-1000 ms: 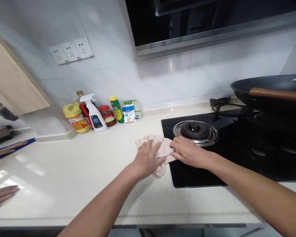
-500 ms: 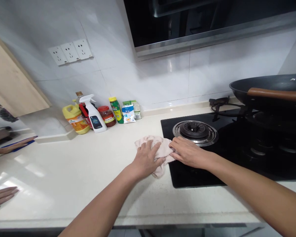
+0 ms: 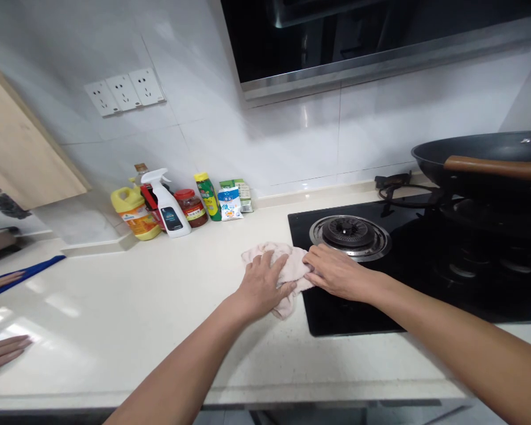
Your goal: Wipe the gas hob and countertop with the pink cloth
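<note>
A crumpled pale pink cloth lies where the white countertop meets the left edge of the black glass cooktop. My left hand rests on top of it, fingers spread and pressed down. The cloth's right end is in my right hand, whose fingers are bent and pinched together over the cooktop's edge. Just behind my right hand is the round gas burner, its metal ring uncovered by a grate.
Along the wall stand a white spray bottle, a yellow jug, a red-lidded jar and a green bottle. A wok sits at right. Another person's hands are at far left, one on a blue cloth.
The other person's hand on the blue cloth has moved left and nearer, and more of the cloth shows. My hands and the pink cloth stay in place.
</note>
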Action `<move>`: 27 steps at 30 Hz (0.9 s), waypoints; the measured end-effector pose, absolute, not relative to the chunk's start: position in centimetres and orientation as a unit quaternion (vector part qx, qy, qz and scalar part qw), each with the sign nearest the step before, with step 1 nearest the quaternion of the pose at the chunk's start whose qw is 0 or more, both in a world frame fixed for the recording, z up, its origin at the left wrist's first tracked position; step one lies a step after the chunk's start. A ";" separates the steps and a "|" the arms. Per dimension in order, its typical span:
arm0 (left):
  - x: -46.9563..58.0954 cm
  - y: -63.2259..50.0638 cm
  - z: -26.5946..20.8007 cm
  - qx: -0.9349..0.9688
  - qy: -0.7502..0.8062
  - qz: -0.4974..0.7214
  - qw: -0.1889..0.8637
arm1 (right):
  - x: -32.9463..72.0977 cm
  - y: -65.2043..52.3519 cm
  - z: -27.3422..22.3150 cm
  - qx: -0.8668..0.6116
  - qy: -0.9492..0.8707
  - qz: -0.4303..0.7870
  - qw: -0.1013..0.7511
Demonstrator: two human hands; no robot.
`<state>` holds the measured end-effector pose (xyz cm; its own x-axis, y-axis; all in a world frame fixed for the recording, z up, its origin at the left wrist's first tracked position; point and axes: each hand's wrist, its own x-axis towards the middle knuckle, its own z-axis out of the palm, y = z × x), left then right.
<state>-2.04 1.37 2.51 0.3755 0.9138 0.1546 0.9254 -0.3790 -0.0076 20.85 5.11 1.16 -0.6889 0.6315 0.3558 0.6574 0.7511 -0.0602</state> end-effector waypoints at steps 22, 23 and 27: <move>-2.2 1.5 2.1 -0.830 -0.552 -0.059 0.057 | 20.8 5.0 1.1 -0.353 -0.919 -0.044 0.172; -2.2 1.5 2.1 -0.831 -0.550 -0.063 0.057 | 20.8 5.0 1.2 -0.353 -0.919 -0.044 0.171; -2.3 1.6 2.1 -0.832 -0.549 -0.070 0.051 | 20.8 4.9 1.3 -0.353 -0.919 -0.043 0.170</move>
<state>-2.27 1.55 2.06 0.3882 0.9053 0.1726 0.9197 -0.3926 -0.0089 20.77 4.88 1.33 -0.6931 0.6338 0.3434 0.6630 0.7475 -0.0413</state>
